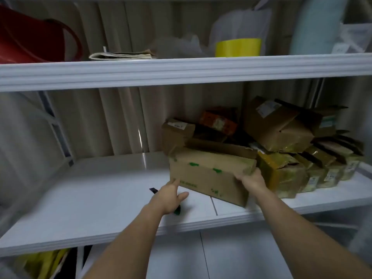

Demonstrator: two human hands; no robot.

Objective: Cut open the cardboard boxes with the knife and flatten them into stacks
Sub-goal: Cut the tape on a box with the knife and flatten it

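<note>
A long brown cardboard box (207,174) with green print lies tilted at the front of the white shelf (96,194). My right hand (251,183) grips its right end. My left hand (171,195) is at the box's lower left corner, with the index finger touching it and the thumb spread. A knife runs under that palm, its dark blade tip (153,190) sticking out to the left and its green handle end (177,210) showing near the wrist. The curled fingers seem to hold it. Behind and to the right is a heap of more cardboard boxes (281,129).
Small taped boxes (314,174) line the shelf's right end. The upper shelf (181,69) carries a red container (30,37), a stack of papers (122,55) and a yellow tape roll (238,47). A corrugated wall stands behind. Yellow bags (42,264) lie below left.
</note>
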